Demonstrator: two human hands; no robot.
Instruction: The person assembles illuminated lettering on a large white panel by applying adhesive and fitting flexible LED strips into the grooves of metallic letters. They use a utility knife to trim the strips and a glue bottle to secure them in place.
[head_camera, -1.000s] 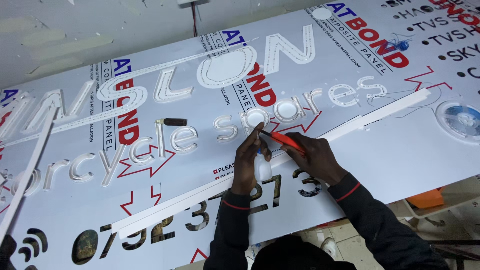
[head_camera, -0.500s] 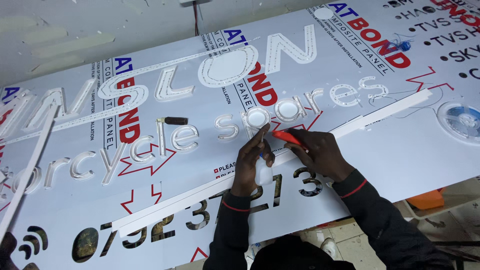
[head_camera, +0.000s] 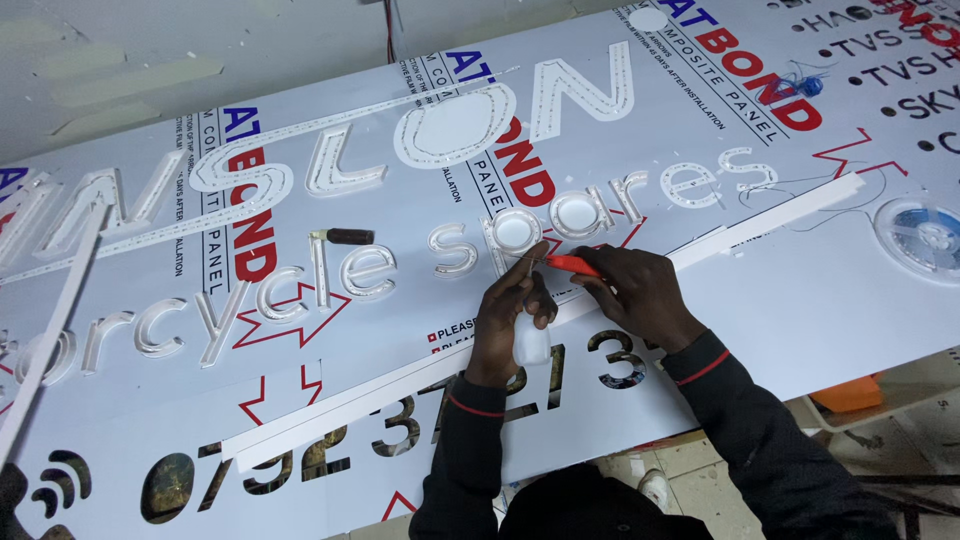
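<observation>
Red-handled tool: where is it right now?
Head view, centre: the red-handled tool is in the right hand, its tip beside the left hand, just below the cut-out letters.

Both hands meet on a white sign panel (head_camera: 820, 300) with cut-out letters — the right hand (head_camera: 640, 295) grips an orange tool (head_camera: 572, 264), its tip at the left hand (head_camera: 512, 305) fingers (head_camera: 530, 268). A white strip (head_camera: 400, 385) lies across the panel.
</observation>
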